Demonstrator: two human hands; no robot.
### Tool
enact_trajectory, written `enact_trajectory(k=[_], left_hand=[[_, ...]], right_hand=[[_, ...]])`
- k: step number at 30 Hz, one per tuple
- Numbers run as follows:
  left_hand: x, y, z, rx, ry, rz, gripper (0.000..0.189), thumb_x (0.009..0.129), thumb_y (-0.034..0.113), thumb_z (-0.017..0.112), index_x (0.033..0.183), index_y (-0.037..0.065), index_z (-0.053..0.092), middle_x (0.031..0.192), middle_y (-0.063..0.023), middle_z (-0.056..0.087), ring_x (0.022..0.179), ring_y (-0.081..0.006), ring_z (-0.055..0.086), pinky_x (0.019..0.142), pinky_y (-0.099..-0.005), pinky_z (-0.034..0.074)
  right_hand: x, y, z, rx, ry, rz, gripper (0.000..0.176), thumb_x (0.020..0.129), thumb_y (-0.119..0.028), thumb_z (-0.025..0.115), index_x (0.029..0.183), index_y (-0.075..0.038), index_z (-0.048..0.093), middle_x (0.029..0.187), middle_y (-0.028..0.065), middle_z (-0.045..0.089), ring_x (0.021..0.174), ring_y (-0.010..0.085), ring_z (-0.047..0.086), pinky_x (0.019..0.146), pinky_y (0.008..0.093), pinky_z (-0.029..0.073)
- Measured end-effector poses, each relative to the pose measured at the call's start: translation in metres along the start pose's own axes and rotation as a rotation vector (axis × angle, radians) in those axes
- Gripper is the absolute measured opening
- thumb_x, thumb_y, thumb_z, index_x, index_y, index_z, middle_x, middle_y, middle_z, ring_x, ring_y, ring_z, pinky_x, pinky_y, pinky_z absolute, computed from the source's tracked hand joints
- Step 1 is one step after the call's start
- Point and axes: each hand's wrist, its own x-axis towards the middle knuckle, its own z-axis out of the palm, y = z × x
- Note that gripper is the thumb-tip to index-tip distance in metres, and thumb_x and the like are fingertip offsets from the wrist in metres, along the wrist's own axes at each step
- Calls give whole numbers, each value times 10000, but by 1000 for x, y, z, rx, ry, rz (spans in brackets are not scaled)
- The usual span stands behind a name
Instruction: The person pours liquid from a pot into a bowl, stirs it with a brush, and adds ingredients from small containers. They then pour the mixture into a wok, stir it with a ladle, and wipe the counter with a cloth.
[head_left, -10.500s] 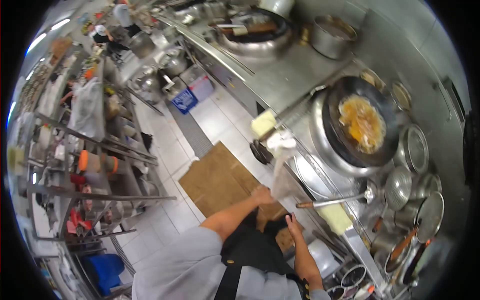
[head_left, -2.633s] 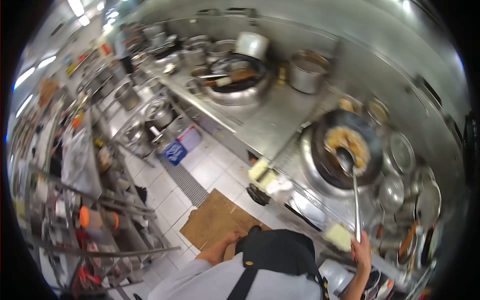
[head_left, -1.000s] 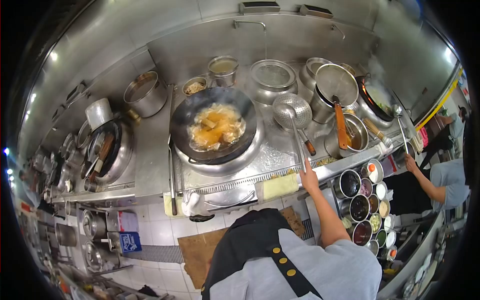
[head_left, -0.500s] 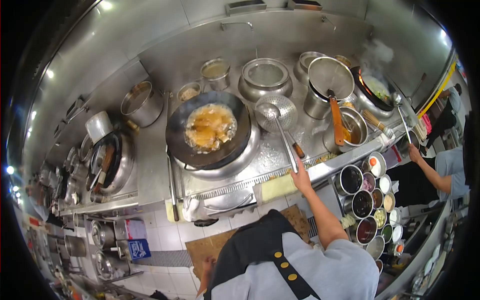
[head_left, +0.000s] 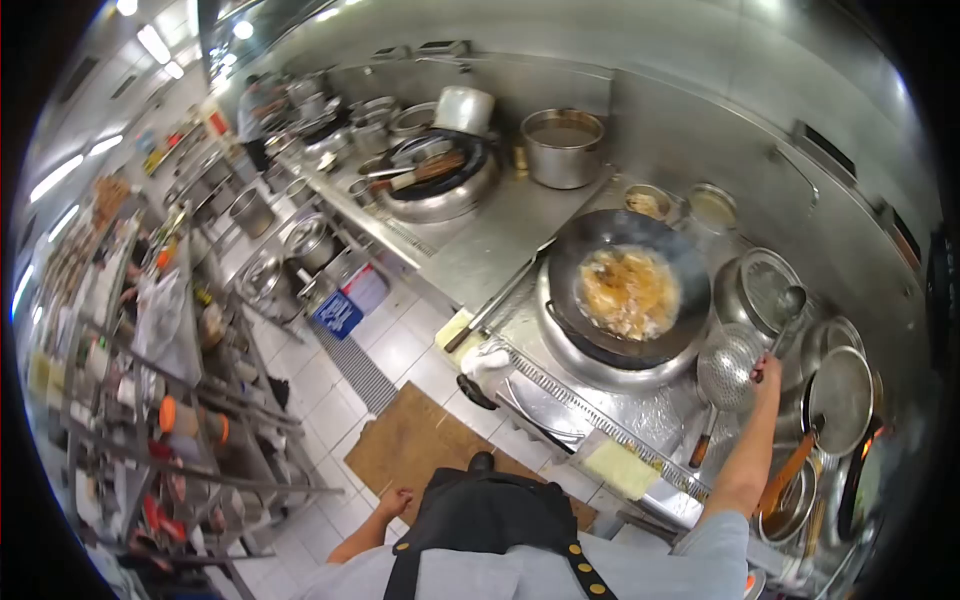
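Note:
My right hand [head_left: 768, 370] is closed around the handle of a metal ladle [head_left: 793, 300]. The ladle's bowl points away from me, over the edge of a wide pot with a round mesh-like top [head_left: 768, 285]. Below that hand lies a perforated strainer [head_left: 727, 368] with a wooden handle, resting on the steel counter. To its left, a black wok [head_left: 575, 290] sits on the round burner, with golden pieces of food [head_left: 630, 288] bubbling in oil. My left hand [head_left: 397, 500] hangs low beside my apron, fingers loosely bent, with nothing visible in it.
A second wok station [head_left: 440, 195] with brushes and a tall pot [head_left: 563, 150] stand further left. A long-handled tool [head_left: 500, 295] lies left of the wok. A fine sieve [head_left: 840, 400] rests at right. Metal shelving [head_left: 190, 480] stands across the aisle; a floor mat [head_left: 400, 440] lies below.
My view has swung left, bringing the aisle and shelving in. My right hand has carried the ladle off the strainer, to beside the wide pot. My left hand shows more fully now.

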Motion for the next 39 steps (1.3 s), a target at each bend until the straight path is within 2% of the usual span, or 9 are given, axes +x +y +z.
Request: enact_trajectory(k=[7,12,14,23,27,29,31,35,39], left_hand=[[-70,-41,-2,176,-4,-188,337,838,190,632,1146,55,607,889,-115,675,780,-215,660,599,-320,537],[13,-91,3,547,-85,185,327,896,305,585,1062,33,656,898,-131,689,850,-230,656,749,-351,521],[20,-64,1,393,-149,-44,383,901,371,562,1006,18,667,804,-126,668,751,-213,628,680,-377,492],[34,77,-38,227,30,254,367,860,267,602,1132,21,622,956,-126,694,873,-237,667,797,-353,508],[58,55,-70,282,7,221,342,860,246,605,1124,30,626,957,-122,692,879,-255,668,806,-357,509],[72,21,-97,343,-14,336,337,855,255,613,1109,33,628,951,-120,692,868,-266,667,800,-356,512],[102,-31,-125,262,1,250,334,851,265,620,1087,29,631,941,-121,692,860,-270,665,788,-356,514],[142,-55,-217,-152,87,-77,308,842,279,621,1026,33,642,918,-138,694,838,-285,662,772,-367,515],[224,-46,-331,-119,255,124,280,860,212,593,1097,63,605,805,-81,638,706,-197,616,600,-333,508]], right_hand=[[35,37,-6,850,-632,-145,247,788,161,501,982,10,480,768,83,479,548,112,409,423,213,313],[-106,1,4,1124,-697,120,119,839,89,543,902,16,473,784,67,500,564,71,410,440,201,297],[-166,-8,30,922,-522,39,58,878,1,555,865,1,499,647,-6,442,490,70,391,415,204,283],[-244,90,32,281,-210,-14,160,971,-143,471,824,-83,451,629,-28,406,450,58,363,369,238,300],[-247,127,56,-742,292,-224,486,923,-144,531,1361,-14,365,839,112,602,571,214,567,473,322,458],[-189,173,29,-1087,528,-965,642,913,-143,538,1469,-49,232,1132,223,618,871,389,637,735,410,512],[-272,119,112,-1145,519,-518,618,915,-148,537,1461,-64,260,1351,230,487,1173,418,511,945,435,422],[-342,99,240,-1093,526,-885,596,927,-156,535,1450,-44,272,1380,269,424,1201,429,473,974,457,396],[-358,112,384,-887,329,-1349,589,958,-174,522,1476,-80,258,1417,202,429,1225,324,507,1003,396,383]])
